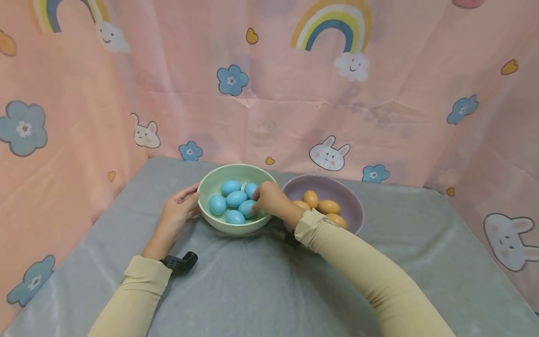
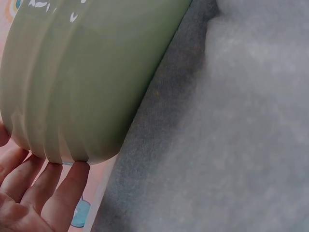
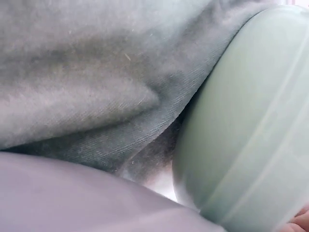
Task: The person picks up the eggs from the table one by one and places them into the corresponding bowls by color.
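Note:
A pale green bowl (image 1: pixel 236 229) on the grey cloth holds several blue eggs (image 1: pixel 236 199). My left hand (image 1: pixel 177 210) rests its fingertips against the bowl's outer left side; in the left wrist view the nearly straight fingers (image 2: pixel 65 198) touch the ridged wall. Over the right rim reaches my right hand (image 1: pixel 273 201), its thumb and curled fingers pinching a blue egg (image 1: pixel 246 208) at that side of the bowl. The hand itself covers part of that egg. In the right wrist view, only a bit of the hand (image 3: pixel 301 221) shows beside the green bowl.
Just right of the green bowl stands a purple bowl (image 1: pixel 353 206) with several orange-yellow eggs (image 1: pixel 330 207), partly hidden by my right forearm. Grey cloth (image 1: pixel 252 290) covers the table. A pink patterned curtain (image 1: pixel 269 117) hangs behind and at both sides.

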Available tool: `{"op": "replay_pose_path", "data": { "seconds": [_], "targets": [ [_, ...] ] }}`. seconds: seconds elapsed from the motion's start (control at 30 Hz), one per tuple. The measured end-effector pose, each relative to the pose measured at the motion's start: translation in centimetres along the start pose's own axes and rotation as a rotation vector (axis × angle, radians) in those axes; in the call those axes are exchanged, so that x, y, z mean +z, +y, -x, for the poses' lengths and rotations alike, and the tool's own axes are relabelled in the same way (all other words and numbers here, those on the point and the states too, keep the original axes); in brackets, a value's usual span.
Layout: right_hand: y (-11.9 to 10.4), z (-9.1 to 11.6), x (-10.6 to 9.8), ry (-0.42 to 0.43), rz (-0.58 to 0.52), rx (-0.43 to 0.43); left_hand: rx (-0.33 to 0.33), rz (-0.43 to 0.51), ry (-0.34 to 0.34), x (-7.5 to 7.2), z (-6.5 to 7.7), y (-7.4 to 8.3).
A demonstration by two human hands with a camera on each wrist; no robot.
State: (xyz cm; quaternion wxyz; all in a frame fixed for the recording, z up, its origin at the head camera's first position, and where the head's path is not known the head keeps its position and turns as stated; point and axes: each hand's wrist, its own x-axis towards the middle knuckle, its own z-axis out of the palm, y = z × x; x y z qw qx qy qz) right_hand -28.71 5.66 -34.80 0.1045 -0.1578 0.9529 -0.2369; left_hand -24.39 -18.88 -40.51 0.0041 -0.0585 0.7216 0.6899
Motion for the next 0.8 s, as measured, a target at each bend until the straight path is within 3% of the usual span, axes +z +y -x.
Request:
{"op": "replay_pose_path", "data": {
  "seconds": [0.23, 0.47, 0.57, 0.63, 0.73, 0.8],
  "targets": [
    [1.7, 1.3, -2.4, 0.085, -0.219, 0.042, 0.000, -0.001, -0.015, -0.2, -0.5, 0.0],
    [4.2, 5.1, -6.9, 0.149, -0.404, 0.109, -0.004, -0.041, -0.070, -1.4, -0.8, 0.1],
    [5.9, 6.9, -8.8, 0.177, -0.389, 0.145, -0.012, -0.076, -0.104, -2.1, -0.9, 0.5],
    [7.3, 8.0, -9.8, 0.233, -0.301, 0.163, -0.010, -0.132, -0.140, -2.7, -1.0, 1.0],
    [9.8, 9.2, -10.8, 0.320, -0.202, 0.182, 0.011, -0.312, -0.210, -3.9, -1.5, 2.1],
    [11.7, 9.7, -11.1, 0.385, -0.078, 0.168, 0.058, -0.465, -0.225, -4.7, -2.0, 3.2]
  ]
}}
